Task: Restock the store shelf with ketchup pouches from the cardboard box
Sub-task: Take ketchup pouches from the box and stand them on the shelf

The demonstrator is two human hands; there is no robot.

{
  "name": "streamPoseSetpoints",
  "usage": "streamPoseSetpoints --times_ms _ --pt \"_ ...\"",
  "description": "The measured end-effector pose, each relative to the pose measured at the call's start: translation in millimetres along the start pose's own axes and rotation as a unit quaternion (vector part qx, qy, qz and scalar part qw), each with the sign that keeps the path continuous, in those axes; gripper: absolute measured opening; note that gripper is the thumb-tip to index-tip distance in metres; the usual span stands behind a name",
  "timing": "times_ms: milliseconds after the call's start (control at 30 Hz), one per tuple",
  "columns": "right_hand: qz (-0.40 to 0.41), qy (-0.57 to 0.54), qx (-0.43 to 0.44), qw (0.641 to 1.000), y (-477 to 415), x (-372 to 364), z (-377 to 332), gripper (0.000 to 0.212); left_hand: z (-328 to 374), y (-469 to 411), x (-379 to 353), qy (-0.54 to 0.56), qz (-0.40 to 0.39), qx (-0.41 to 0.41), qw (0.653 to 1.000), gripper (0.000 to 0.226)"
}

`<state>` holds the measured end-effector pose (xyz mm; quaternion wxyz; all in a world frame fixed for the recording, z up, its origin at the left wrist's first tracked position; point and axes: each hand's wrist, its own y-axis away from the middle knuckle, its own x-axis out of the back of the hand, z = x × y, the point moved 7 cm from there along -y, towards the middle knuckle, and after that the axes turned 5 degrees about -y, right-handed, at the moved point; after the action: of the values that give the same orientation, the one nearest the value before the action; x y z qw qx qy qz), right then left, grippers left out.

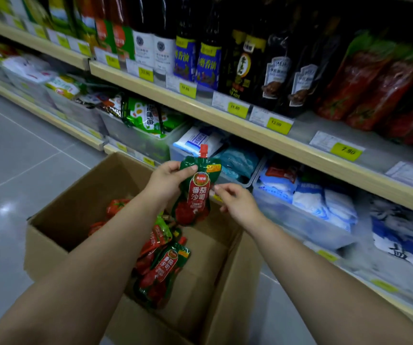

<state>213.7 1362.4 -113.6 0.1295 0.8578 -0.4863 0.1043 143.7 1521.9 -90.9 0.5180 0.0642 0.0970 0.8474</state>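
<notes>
An open brown cardboard box [58, 220] is sitting on the grey tiled floor [13, 150], with a loose heap of green-and-red ketchup pouches [161, 267] lying along its bottom. Above the box, the left hand [166, 180] is pinching the upper left corner of an upright green spouted ketchup pouch with a red screw cap and a red label [196, 192], thumb pressing on the front. The pouch is hanging in the air, in front of the lower shelf bins. Just right of it, the right hand [237, 202] is hovering half open, its fingertips possibly grazing the pouch's right edge, though blur is hiding the contact. Further right, the wood-edged store shelf [287, 145] is carrying dark sauce bottles [255, 61] and red-and-green pouches [374, 85].
</notes>
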Motion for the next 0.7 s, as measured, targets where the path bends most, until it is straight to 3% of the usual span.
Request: streamPoseSetpoints --times_ms 200,333,467,700 --pt "0.051 -0.049 0.048 0.996 19.5 49.7 -47.2 0.014 92.1 15.5 -48.0 -0.001 -0.031 -0.108 0.994 0.013" --pt "0.120 -0.004 0.080 0.990 29.4 99.3 -78.1 0.024 123.2 15.8 -90.4 0.046 -0.040 -0.087 0.994 0.012" --pt "0.192 0.020 0.054 0.980 34.9 154.8 -87.3 0.028 157.6 11.5 -148.4 0.044 -0.088 -0.064 0.993 0.013" --pt "0.272 0.005 0.014 0.962 44.6 270.3 -85.6 0.024 172.7 23.1 -252.3 -0.141 -0.125 -0.163 0.969 0.020"
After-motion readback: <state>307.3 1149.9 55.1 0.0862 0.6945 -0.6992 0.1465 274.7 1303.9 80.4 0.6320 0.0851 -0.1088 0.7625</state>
